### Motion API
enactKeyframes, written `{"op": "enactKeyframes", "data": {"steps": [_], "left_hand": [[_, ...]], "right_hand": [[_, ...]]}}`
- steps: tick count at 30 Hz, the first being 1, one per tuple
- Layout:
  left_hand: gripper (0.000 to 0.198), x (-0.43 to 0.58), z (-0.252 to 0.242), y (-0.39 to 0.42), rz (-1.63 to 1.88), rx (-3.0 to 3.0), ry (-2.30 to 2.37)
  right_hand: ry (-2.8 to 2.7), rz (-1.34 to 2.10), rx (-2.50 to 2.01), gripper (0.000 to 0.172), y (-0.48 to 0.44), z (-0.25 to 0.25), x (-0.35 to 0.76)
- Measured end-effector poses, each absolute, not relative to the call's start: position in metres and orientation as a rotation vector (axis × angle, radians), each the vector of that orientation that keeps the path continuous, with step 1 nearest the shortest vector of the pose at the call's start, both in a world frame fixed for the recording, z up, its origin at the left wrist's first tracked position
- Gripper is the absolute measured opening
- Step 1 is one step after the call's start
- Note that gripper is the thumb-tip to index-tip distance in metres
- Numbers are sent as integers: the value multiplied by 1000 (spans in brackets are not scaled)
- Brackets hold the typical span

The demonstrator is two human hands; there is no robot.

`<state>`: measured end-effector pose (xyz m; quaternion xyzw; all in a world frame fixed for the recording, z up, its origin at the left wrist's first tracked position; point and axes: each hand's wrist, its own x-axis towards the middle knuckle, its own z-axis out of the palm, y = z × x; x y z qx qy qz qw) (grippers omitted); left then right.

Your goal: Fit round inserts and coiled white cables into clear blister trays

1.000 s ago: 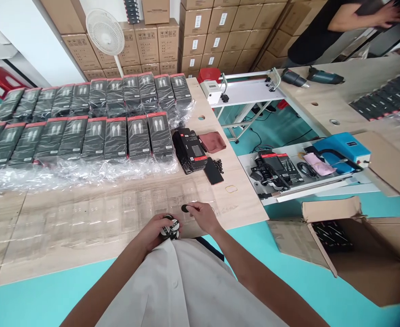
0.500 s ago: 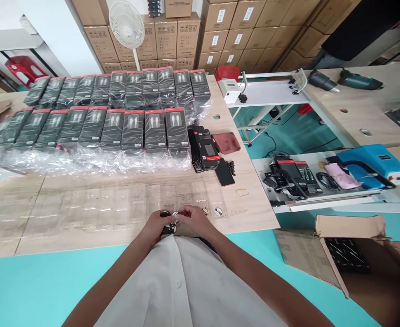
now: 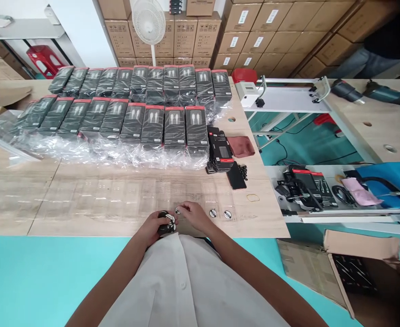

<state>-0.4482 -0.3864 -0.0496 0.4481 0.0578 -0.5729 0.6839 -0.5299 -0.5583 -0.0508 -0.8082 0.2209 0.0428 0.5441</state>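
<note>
At the table's near edge, my left hand is closed around a stack of round black-and-white discs. My right hand pinches a single round disc between thumb and fingertips, just right of the stack and apart from it. Two more round discs, one and another, lie to the right of my right hand on a row of clear plastic pieces. Those transparent pieces stretch leftward along the front of the wooden table. The print on the discs is too small to read.
Behind stand two rows of plastic-wrapped black boxes. Folded black cartons, a brown cloth, a black phone-like slab and a rubber band lie to the right. An open cardboard box sits low at right.
My right hand has drawn away from the stack in my left hand, with one disc in its fingertips. The whole view has shifted, so the table scene sits further right.
</note>
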Motion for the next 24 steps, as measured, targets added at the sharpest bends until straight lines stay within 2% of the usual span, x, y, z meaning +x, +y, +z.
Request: {"op": "enactKeyframes", "data": {"steps": [3, 7, 12, 15, 18, 24], "left_hand": [[27, -448, -53, -387, -1245, 1090, 138], [32, -446, -57, -387, -1207, 1204, 222], [25, -438, -62, -369, -1237, 1102, 188], [29, -431, -67, -352, -1219, 1025, 219], [35, -423, -71, -336, -1179, 993, 206], [33, -406, -72, -326, -1090, 1109, 231]], "right_hand": [[444, 143, -1765, 19, -546, -42, -525], [464, 156, -1654, 9, -537, -47, -520], [596, 142, -1740, 19, -535, -69, -507], [669, 173, -1830, 17, -535, -77, -495], [652, 180, -1896, 11, -530, -74, -486], [485, 239, -1809, 24, -496, -56, -473]]}}
